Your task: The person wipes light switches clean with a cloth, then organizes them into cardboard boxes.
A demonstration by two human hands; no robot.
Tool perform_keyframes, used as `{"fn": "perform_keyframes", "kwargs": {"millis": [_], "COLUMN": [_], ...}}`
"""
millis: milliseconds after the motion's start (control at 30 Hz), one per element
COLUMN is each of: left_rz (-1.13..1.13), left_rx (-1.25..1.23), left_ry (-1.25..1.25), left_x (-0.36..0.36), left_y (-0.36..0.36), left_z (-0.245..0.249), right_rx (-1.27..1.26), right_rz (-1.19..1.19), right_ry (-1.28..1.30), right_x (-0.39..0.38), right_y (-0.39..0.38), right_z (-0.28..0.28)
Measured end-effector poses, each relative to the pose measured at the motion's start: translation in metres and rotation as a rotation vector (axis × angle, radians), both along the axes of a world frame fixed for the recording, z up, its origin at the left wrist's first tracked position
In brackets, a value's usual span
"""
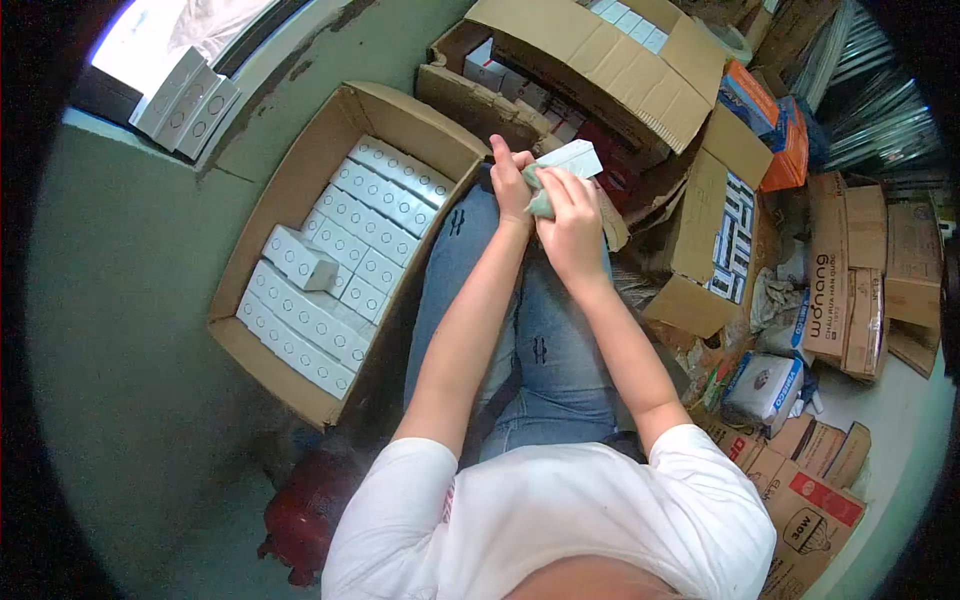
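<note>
left hand (512, 182) and right hand (572, 228), each grip closed on a small white box (575, 158), seem to be filling it; the next move likely calls for tucking the flap.

Matt white card small box (572, 158), rough brown corrugated cardboard carton (290, 185), blue denim jeans (560, 350)

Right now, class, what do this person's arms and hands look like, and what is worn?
Both arms are bare below short white T-shirt sleeves. The left hand and right hand wear no gloves; no watch or bracelet shows.
</note>
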State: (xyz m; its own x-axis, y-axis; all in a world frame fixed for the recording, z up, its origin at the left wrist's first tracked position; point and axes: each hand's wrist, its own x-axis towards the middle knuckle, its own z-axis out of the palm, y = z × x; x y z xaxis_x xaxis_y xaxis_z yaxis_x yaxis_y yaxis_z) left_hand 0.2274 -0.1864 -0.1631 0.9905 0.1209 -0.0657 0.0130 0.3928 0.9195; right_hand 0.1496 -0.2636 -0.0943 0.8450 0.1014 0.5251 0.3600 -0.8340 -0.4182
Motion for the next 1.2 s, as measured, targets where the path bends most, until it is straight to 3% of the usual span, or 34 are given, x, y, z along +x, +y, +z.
{"fn": "perform_keyframes", "kwargs": {"millis": [100, 233, 300, 433, 700, 767, 867, 967, 1033, 1133, 1200], "left_rz": [0.007, 0.029, 0.016, 0.007, 0.046, 0.082, -0.152, -0.360, -0.543, -0.656, -0.682], "left_rx": [-0.086, 0.019, 0.042, -0.029, -0.110, -0.177, -0.293, -0.369, -0.261, -0.348, -0.253], "left_ry": [0.017, -0.027, -0.028, 0.004, 0.119, 0.206, 0.162, 0.017, 0.023, 0.016, -0.064], "left_x": [-0.005, -0.008, -0.007, -0.003, -0.003, -0.002, -0.004, -0.005, -0.014, -0.011, -0.010], "left_y": [0.001, -0.004, -0.007, -0.005, -0.002, -0.008, -0.007, -0.014, -0.009, -0.002, 0.000], "left_z": [0.005, 0.007, 0.005, -0.005, 0.008, 0.014, 0.013, 0.001, 0.026, 0.029, 0.030], "right_rx": [-0.002, 0.045, 0.075, 0.022, 0.082, 0.294, 0.521, 0.508, 0.438, 0.347, 0.346], "right_rz": [-0.098, -0.309, -0.296, 0.003, -0.260, -0.240, -0.225, -0.191, -0.156, -0.130, -0.127], "right_ry": [-0.020, -0.121, -0.091, -0.044, -0.163, 0.012, 0.282, 0.311, 0.269, 0.231, 0.239], "right_x": [0.012, 0.029, 0.022, 0.003, 0.040, 0.042, 0.043, 0.045, 0.043, 0.043, 0.040], "right_y": [-0.007, -0.036, -0.033, -0.015, -0.050, -0.056, -0.066, -0.075, -0.074, -0.074, -0.070], "right_z": [0.002, 0.004, -0.005, -0.011, 0.012, 0.017, 0.033, 0.049, 0.057, 0.060, 0.062]}}
